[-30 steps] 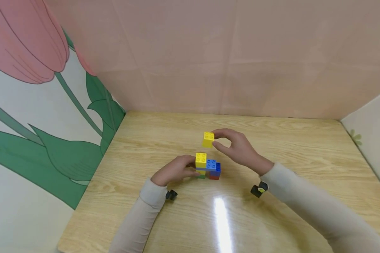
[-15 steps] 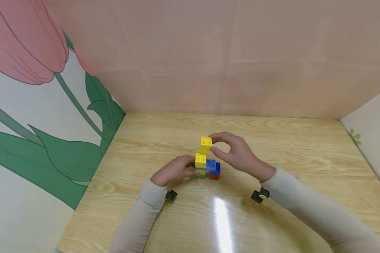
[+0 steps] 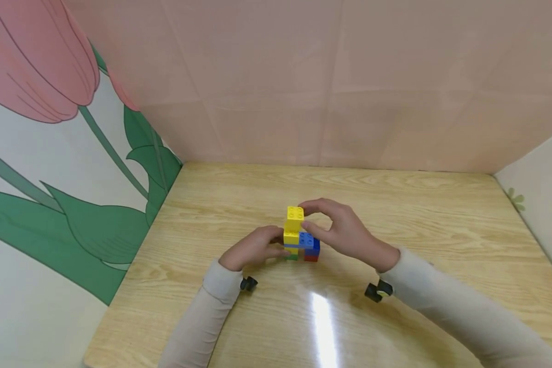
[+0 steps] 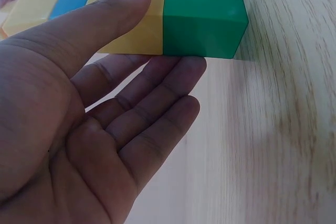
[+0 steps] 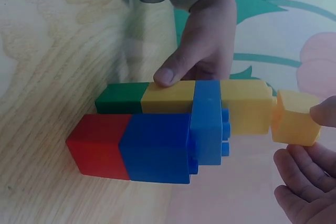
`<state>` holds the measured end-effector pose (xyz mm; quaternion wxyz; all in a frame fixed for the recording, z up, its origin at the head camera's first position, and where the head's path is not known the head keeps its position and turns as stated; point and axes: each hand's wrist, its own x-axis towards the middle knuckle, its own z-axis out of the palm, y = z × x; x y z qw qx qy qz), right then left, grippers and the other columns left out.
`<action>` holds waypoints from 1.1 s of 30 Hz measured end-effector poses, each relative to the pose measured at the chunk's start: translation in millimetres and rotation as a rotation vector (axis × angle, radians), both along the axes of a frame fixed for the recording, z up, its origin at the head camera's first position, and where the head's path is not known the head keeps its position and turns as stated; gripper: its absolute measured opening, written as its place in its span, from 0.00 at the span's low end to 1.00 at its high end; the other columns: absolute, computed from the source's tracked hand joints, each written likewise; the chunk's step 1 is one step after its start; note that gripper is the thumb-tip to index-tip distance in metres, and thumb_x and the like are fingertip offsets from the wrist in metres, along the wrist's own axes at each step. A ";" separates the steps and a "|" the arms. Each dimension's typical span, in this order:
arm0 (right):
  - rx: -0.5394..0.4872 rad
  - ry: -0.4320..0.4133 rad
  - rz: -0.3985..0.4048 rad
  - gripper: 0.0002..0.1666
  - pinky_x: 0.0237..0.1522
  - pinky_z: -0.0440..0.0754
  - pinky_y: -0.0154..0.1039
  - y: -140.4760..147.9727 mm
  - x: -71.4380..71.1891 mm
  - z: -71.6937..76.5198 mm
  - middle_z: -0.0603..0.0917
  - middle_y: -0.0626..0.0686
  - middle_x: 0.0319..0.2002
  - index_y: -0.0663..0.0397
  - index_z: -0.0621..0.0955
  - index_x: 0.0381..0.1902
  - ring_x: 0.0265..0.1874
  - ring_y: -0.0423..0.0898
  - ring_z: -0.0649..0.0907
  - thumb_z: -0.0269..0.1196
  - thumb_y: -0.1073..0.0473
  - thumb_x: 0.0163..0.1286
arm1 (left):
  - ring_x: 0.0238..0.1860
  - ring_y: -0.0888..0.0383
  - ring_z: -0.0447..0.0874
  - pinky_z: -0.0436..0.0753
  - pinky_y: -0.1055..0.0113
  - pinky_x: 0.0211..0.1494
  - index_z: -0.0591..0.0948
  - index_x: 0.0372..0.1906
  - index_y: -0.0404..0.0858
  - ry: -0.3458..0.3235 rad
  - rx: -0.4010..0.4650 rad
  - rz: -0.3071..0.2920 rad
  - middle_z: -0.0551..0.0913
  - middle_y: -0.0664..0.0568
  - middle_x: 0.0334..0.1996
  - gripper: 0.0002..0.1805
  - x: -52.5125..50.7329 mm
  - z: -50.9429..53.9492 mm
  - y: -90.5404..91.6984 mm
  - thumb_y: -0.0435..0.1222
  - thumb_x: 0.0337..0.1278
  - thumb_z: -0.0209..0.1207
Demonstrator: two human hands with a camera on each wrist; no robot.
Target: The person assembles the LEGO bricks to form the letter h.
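In the head view my right hand [image 3: 338,227] pinches a yellow toy building brick [image 3: 295,217] between thumb and fingers. It sits slightly tilted at the studs of another yellow brick [image 5: 244,107] on top of the block structure. My left hand [image 3: 256,249] grips the structure's lower yellow brick [image 5: 169,97], thumb on one face and fingers on another. Below that brick is a green brick [image 4: 205,17] on the table. A light blue brick [image 5: 208,129] bridges across to a dark blue brick [image 5: 156,146], which stands on a red brick [image 5: 100,144].
The wooden table [image 3: 230,194] reaches back to a pinkish covered wall [image 3: 326,102]. A tulip-patterned wall [image 3: 87,230] borders the left side, a white one [image 3: 545,179] the right. Light glares off the table [image 3: 324,327] in front of the blocks.
My right hand has lowered the yellow brick, bringing it left and toward me, from above and behind the structure onto its top. The left hand has stayed in place.
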<state>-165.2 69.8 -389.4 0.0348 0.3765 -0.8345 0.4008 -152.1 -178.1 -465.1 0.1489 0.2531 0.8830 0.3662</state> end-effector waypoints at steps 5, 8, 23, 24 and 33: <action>0.004 0.017 0.016 0.21 0.54 0.78 0.47 -0.2 2.6 -1.6 0.81 0.41 0.52 0.44 0.79 0.57 0.50 0.40 0.80 0.64 0.47 0.69 | 0.49 0.67 0.79 0.77 0.66 0.57 0.80 0.52 0.49 0.005 0.000 0.003 0.82 0.64 0.46 0.17 0.3 0.0 0.5 0.48 0.59 0.65; -0.001 0.041 0.029 0.21 0.54 0.79 0.46 -1.2 3.9 -1.8 0.81 0.41 0.52 0.45 0.79 0.57 0.50 0.40 0.80 0.65 0.49 0.68 | 0.49 0.67 0.79 0.77 0.66 0.57 0.80 0.52 0.49 0.002 -0.004 0.006 0.82 0.64 0.47 0.17 0.6 1.2 0.8 0.47 0.59 0.65; -0.009 0.108 0.059 0.22 0.53 0.80 0.45 -6.0 8.7 0.0 0.81 0.43 0.52 0.49 0.78 0.58 0.50 0.41 0.80 0.65 0.50 0.68 | 0.51 0.66 0.79 0.77 0.65 0.58 0.80 0.54 0.50 -0.013 0.011 0.000 0.82 0.64 0.48 0.19 -0.1 -0.3 0.3 0.48 0.59 0.65; -0.011 0.115 0.060 0.22 0.52 0.80 0.45 -6.2 8.9 -0.2 0.81 0.44 0.52 0.49 0.78 0.58 0.50 0.41 0.80 0.65 0.50 0.68 | 0.51 0.66 0.79 0.77 0.65 0.59 0.80 0.54 0.50 -0.011 0.013 -0.001 0.82 0.64 0.48 0.19 -0.1 -0.2 0.2 0.47 0.59 0.65; -0.006 0.144 0.054 0.21 0.50 0.81 0.45 -8.0 10.5 -0.5 0.81 0.44 0.50 0.51 0.79 0.56 0.48 0.43 0.81 0.67 0.53 0.66 | 0.51 0.66 0.79 0.76 0.65 0.58 0.80 0.54 0.50 -0.005 0.021 -0.010 0.81 0.64 0.48 0.19 0.3 0.5 -0.7 0.46 0.59 0.65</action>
